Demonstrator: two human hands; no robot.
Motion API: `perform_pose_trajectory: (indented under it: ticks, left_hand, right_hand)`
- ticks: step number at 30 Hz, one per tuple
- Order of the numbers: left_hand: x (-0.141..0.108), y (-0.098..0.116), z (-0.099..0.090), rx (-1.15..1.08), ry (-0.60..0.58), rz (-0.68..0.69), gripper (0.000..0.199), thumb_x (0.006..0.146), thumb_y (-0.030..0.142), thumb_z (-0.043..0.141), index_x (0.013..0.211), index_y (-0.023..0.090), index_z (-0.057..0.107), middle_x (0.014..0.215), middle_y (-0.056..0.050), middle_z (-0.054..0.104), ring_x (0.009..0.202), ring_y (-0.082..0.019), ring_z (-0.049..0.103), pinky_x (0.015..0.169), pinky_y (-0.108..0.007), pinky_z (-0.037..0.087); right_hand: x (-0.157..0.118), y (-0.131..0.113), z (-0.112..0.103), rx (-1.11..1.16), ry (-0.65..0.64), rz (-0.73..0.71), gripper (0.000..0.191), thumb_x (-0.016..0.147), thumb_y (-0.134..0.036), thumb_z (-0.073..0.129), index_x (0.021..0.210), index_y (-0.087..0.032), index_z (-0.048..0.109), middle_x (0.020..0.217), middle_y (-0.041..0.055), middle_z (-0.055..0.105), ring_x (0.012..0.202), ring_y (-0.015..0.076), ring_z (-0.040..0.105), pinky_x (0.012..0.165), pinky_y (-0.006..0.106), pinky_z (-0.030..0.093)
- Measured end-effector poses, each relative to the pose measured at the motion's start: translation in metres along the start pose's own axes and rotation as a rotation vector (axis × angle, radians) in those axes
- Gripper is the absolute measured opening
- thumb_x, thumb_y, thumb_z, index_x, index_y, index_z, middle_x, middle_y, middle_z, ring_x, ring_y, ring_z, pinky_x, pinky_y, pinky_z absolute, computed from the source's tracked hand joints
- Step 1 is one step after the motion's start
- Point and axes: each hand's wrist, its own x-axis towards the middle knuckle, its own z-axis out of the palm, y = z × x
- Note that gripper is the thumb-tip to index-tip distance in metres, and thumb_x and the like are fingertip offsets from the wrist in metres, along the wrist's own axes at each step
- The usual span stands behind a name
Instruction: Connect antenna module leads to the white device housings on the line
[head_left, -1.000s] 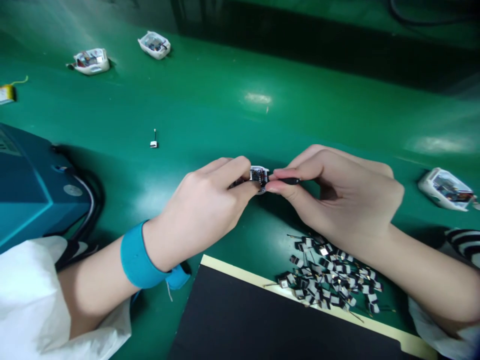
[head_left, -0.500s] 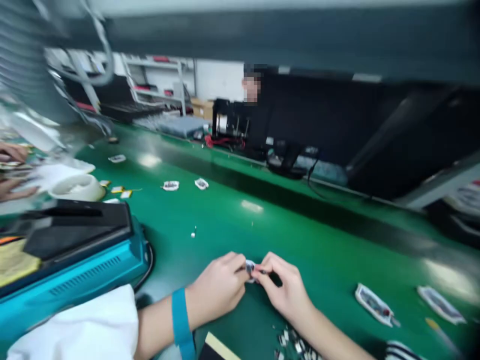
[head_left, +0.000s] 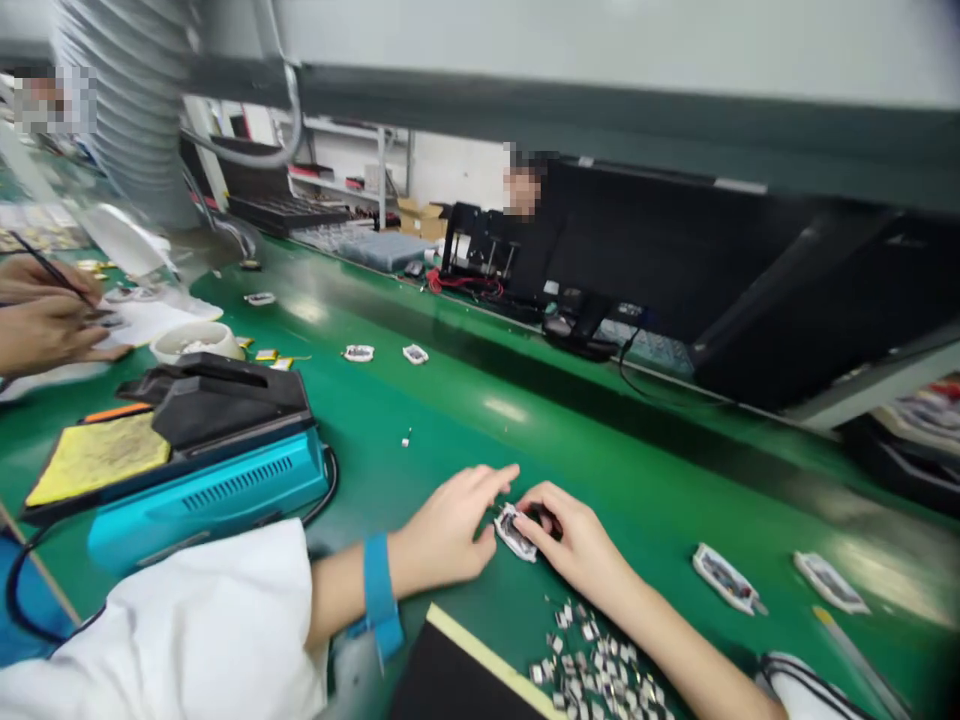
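My right hand (head_left: 566, 530) grips a small white plastic casing (head_left: 516, 533) with dark electronics inside, held low over the green bench top. Just left of the casing, my left hand (head_left: 457, 525) is open, its fingers stretched out and apart from the piece. A blue wrist band (head_left: 381, 585) circles my left wrist. Below my right forearm lies a pile of tiny white and metal components (head_left: 592, 665). Beside that pile is a black sheet with a pale yellow edge (head_left: 465, 675). Whatever my right fingertips cover on the casing is hidden.
A teal soldering station (head_left: 225, 495) with a yellow sponge (head_left: 101, 460) stands at left. More white casings (head_left: 726, 578) lie at right and farther back. A co-worker's hands (head_left: 52, 315) hold a thin tool at far left, near a white roll (head_left: 196, 342). A tweezer-like tool (head_left: 859, 655) lies at right.
My left hand has let go of the white casing, its fingers opening and moving off. The casing stays in my right hand. The view has shifted, showing more of the component pile.
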Motion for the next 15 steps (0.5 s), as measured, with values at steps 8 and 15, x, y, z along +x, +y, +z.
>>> perform_pose_trajectory:
  ticks: [8,15]
  left_hand:
    - [0.011,-0.028,0.002,-0.055,-0.235,0.045,0.071,0.074,0.025,0.058,0.132,0.021,0.017,0.122,-0.007,0.048,0.114,-0.022,0.039,0.096,-0.041,0.031]
    - [0.011,-0.021,0.006,-0.145,-0.129,-0.012,0.064,0.072,0.021,0.058,0.127,0.020,0.025,0.108,-0.005,0.055,0.099,-0.017,0.052,0.087,-0.032,0.042]
  right_hand:
    - [0.003,0.016,0.005,0.074,0.116,-0.220,0.017,0.074,-0.027,0.057,0.087,-0.015,0.058,0.081,0.0042,0.056,0.071,0.0103,0.053,0.063,0.022,0.046]
    - [-0.004,0.011,0.006,-0.370,0.135,-0.389,0.017,0.081,-0.018,0.045,0.086,-0.012,0.059,0.077,0.0066,0.054,0.069,0.0146,0.050,0.061,0.028,0.047]
